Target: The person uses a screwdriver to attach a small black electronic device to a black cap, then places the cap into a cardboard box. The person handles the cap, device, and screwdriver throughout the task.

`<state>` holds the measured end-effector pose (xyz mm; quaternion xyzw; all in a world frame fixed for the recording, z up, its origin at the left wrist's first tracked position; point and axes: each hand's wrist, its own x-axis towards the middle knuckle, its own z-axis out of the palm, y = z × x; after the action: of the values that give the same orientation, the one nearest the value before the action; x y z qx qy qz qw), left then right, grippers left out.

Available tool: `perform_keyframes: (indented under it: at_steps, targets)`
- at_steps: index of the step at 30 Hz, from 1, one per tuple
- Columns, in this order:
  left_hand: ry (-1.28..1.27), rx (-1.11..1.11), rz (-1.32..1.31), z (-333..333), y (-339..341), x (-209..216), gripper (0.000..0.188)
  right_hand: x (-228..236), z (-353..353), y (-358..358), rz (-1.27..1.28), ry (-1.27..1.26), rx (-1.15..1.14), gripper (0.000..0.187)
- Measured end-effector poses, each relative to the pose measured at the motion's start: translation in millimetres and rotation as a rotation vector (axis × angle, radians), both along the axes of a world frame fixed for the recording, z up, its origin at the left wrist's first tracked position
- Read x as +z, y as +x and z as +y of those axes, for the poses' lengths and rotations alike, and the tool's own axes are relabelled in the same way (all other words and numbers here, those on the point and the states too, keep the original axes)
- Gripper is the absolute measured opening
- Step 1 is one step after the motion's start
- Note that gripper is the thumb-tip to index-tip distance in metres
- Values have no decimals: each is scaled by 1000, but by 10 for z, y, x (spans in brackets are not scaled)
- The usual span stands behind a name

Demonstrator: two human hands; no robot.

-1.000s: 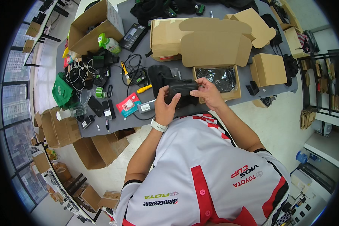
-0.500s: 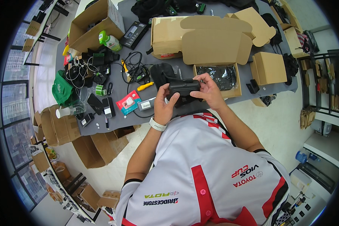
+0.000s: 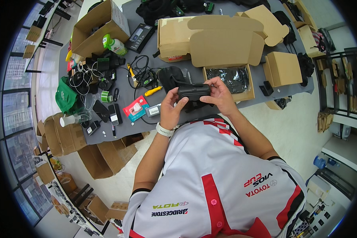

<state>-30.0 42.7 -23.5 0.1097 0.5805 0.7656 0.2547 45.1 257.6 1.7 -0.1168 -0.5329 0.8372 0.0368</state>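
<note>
Between my two hands, over the table's near edge, is a small black box-like device [image 3: 193, 91] with rounded ends. My left hand [image 3: 173, 107] grips its left end, thumb on the near face. At the right end my right hand [image 3: 220, 95] pinches it with thumb and fingers. Just beyond lies a black pouch-like item [image 3: 171, 76], partly hidden by the device. To the right, an open cardboard box [image 3: 248, 95] holds something wrapped in shiny black plastic [image 3: 232, 79]. A yellow-handled screwdriver [image 3: 153, 91] lies left of my hands.
Left on the table are a red-and-blue packet [image 3: 135, 108], a small grey box [image 3: 153, 110], tangled cables [image 3: 141, 63], a green-and-white bottle [image 3: 117, 47] and a green bag [image 3: 66, 95]. Cardboard boxes [image 3: 172, 37] stand at the back; another [image 3: 283, 69] stands right. Open cartons [image 3: 107, 156] sit below the left edge.
My hands keep the same grip on the black device, which stays almost in place. The surroundings shift slightly in the picture.
</note>
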Motion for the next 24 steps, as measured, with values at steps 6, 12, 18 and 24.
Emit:
perform_keyframes:
  at_steps: [6, 12, 18, 24]
  targets:
    - [0, -9, -7, 0, 13, 54, 46, -1, 15, 12, -6, 21, 6, 53]
    - [6, -12, -16, -2, 13, 80, 44, 7, 7, 8, 8, 25, 2, 53]
    - [-5, -18, -27, -13, 3, 93, 44, -9, 22, 0, 7, 44, 25, 53]
    - [16, -28, -43, -3, -13, 130, 43, 4, 37, -17, -4, 44, 37, 53]
